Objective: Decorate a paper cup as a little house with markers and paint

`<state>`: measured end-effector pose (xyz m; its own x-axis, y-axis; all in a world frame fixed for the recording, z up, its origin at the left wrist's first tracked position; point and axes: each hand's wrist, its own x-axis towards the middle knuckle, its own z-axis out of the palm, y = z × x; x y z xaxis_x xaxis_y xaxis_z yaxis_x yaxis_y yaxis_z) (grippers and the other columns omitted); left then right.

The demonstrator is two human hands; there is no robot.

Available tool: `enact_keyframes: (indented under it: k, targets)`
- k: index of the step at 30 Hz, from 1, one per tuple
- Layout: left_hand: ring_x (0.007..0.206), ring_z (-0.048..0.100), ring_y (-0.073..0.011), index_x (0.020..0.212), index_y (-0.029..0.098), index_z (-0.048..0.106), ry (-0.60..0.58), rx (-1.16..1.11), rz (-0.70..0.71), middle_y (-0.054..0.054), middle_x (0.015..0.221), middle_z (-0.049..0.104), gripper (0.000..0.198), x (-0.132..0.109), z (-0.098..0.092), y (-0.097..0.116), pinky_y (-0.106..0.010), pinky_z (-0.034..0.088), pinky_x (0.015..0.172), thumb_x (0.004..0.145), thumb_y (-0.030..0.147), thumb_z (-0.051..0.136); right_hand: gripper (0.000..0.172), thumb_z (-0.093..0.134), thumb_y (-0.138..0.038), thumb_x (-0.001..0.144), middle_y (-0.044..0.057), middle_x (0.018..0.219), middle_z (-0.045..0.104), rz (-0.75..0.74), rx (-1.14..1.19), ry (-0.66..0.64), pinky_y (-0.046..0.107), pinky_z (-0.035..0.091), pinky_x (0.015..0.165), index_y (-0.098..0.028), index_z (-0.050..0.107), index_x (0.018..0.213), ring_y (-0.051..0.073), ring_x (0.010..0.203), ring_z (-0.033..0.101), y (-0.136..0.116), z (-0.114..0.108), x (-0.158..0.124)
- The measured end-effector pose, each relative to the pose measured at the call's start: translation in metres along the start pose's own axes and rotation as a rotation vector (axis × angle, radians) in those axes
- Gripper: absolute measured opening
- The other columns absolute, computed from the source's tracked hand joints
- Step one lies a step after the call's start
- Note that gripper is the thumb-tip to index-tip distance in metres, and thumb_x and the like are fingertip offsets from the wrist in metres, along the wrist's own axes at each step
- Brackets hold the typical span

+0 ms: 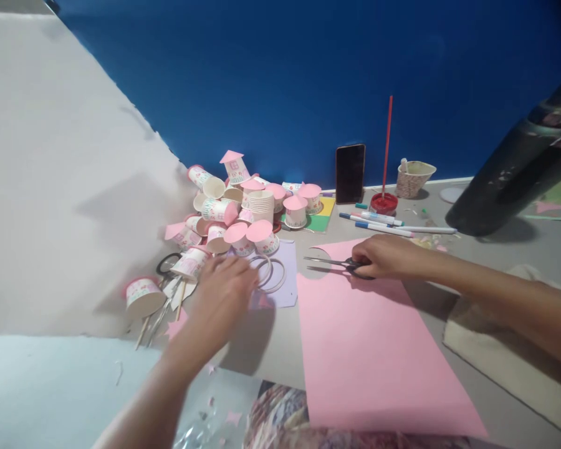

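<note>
My right hand grips a pair of scissors by the handles; the blades are parted and point left. They lie across the far end of a large pink paper sheet, beside a curved cut edge. My left hand hovers palm down over the table with its fingers loosely apart and the fingertips partly hidden. Two thin rings like bangles lie next to it on a lilac sheet. Just beyond that hand is a pile of decorated paper cups, several with pink cone roofs.
A phone leans on the blue wall. Near it are a red pot with a brush standing in it, several marker pens and a small patterned cup. A dark bottle stands at right, a beige cloth nearer me.
</note>
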<state>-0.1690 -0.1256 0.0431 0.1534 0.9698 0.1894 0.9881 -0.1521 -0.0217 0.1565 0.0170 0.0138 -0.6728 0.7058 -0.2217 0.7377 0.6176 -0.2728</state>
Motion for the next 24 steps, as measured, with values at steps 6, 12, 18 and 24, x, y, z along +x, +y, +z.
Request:
enact_keyframes:
  k: [6, 12, 18, 24]
  targets:
    - [0.137, 0.066, -0.0346, 0.133, 0.037, 0.074, -0.136, -0.104, 0.185, -0.008, 0.141, 0.075, 0.035, -0.051, -0.009, 0.004, -0.053, 0.051, 0.115, 0.102, 0.031, 0.056, 0.023, 0.059, -0.038, 0.096, 0.006, 0.084, 0.078, 0.124, 0.038, 0.078, 0.031, 0.033, 0.062, -0.022, 0.071, 0.083, 0.021, 0.073, 0.065, 0.016, 0.013, -0.031]
    - [0.168, 0.019, -0.0453, 0.169, 0.027, 0.035, -0.316, -0.380, 0.642, -0.023, 0.177, 0.033, 0.097, -0.004, 0.049, 0.123, -0.073, 0.030, 0.128, 0.092, 0.080, 0.061, 0.023, 0.059, -0.035, 0.100, 0.016, 0.108, 0.079, 0.186, -0.051, 0.238, 0.036, 0.044, 0.081, -0.018, 0.075, 0.102, 0.032, 0.102, 0.071, 0.025, 0.029, -0.035]
    - [0.168, 0.025, -0.0391, 0.173, 0.026, 0.023, -0.332, -0.330, 0.818, -0.021, 0.179, 0.028, 0.092, 0.018, 0.070, 0.131, -0.068, 0.020, 0.133, 0.101, 0.077, 0.046, 0.021, 0.060, -0.030, 0.099, 0.015, 0.106, 0.077, 0.216, -0.085, 0.269, 0.036, 0.047, 0.081, -0.018, 0.077, 0.103, 0.031, 0.098, 0.073, 0.039, 0.036, -0.041]
    - [0.165, 0.033, -0.0378, 0.173, 0.026, 0.023, -0.214, -0.190, 0.891, -0.020, 0.178, 0.032, 0.082, 0.020, 0.093, 0.127, -0.063, 0.032, 0.129, 0.106, 0.069, 0.044, 0.019, 0.059, -0.030, 0.096, 0.013, 0.101, 0.076, 0.246, -0.006, 0.217, 0.034, 0.041, 0.069, -0.020, 0.073, 0.090, 0.027, 0.086, 0.072, 0.048, 0.034, -0.040]
